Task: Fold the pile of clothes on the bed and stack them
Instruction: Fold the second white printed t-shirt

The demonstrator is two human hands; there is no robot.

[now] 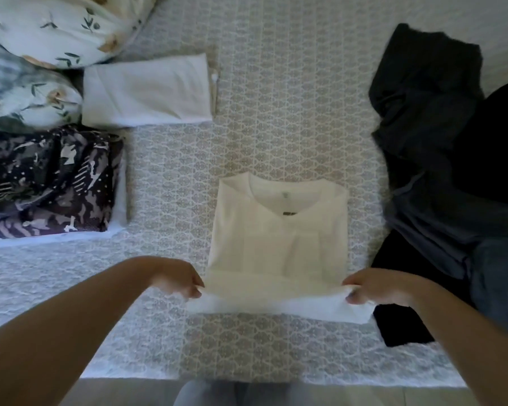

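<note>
White shirt [279, 244] lies collar pointing away.

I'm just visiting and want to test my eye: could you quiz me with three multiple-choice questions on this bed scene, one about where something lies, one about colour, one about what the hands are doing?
1. Where is the unfolded dark pile of clothes?
A. On the bed's right side
B. Beside the pillows
C. On the floor

2. What colour is the shirt being folded?
A. Black
B. White
C. Red

3. What are the hands doing?
A. Resting flat on the bed
B. Both pinching the shirt's bottom hem
C. One holds a pillow

Answers:
1 A: the dark pile lies at the right, across from the floral pillows.
2 B: the white shirt lies in the middle of the bed.
3 B: the left hand and right hand each grip a corner of the raised hem.
</note>
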